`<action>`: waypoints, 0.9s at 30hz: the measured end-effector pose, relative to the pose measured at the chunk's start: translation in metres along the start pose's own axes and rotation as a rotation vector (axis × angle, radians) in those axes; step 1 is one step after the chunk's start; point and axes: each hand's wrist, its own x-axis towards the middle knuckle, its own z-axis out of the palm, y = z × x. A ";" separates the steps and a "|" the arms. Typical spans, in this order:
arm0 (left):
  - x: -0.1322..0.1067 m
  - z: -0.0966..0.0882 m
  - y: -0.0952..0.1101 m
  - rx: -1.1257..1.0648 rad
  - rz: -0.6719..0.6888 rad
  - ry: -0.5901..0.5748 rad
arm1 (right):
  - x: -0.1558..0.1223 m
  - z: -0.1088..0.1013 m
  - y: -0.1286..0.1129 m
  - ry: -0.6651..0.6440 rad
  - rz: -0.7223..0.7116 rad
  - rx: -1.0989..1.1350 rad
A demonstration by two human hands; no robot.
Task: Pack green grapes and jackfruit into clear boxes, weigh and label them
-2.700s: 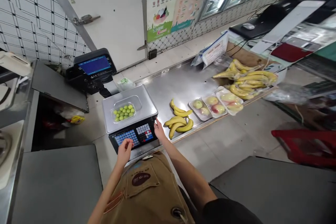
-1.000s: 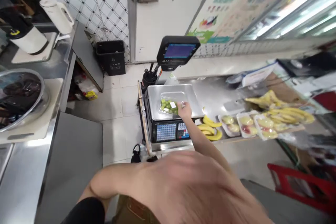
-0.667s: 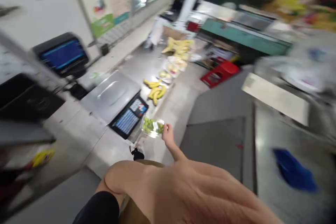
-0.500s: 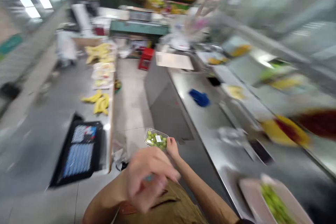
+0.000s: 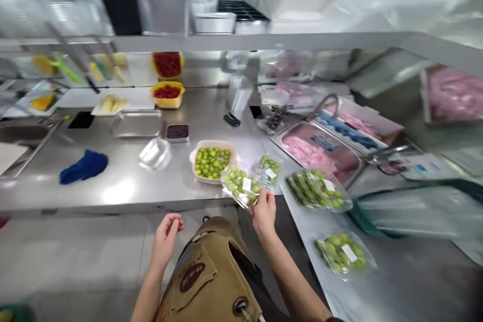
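Steel counter (image 5: 124,188) replaces scale; right hand (image 5: 264,215) holds fruit box (image 5: 241,187) (label up).

The clear plastic box of round green fruit with a white label (image 5: 241,186) has left the weighing scale's pan: the right hand (image 5: 264,214) now holds it tilted above the front edge of the long steel counter (image 5: 124,186). The left hand (image 5: 166,231), off the scale's keypad, hangs loosely curled before that edge

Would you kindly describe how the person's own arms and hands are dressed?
Both forearms are bare. The left hand and right hand wear no gloves, and I see no watch or rings. A tan apron with a dark oval badge covers the front.
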 end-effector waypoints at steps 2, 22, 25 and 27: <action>0.026 0.023 0.003 0.062 -0.025 -0.026 | 0.029 -0.016 -0.006 0.157 0.021 0.083; 0.184 0.029 0.041 0.276 0.087 0.010 | 0.027 -0.006 -0.015 0.451 0.082 0.047; 0.210 0.012 0.063 0.500 0.273 0.126 | 0.000 0.023 -0.014 0.303 -0.011 -0.042; 0.230 0.001 0.086 0.744 0.394 0.189 | -0.011 0.039 -0.013 0.226 -0.070 -0.110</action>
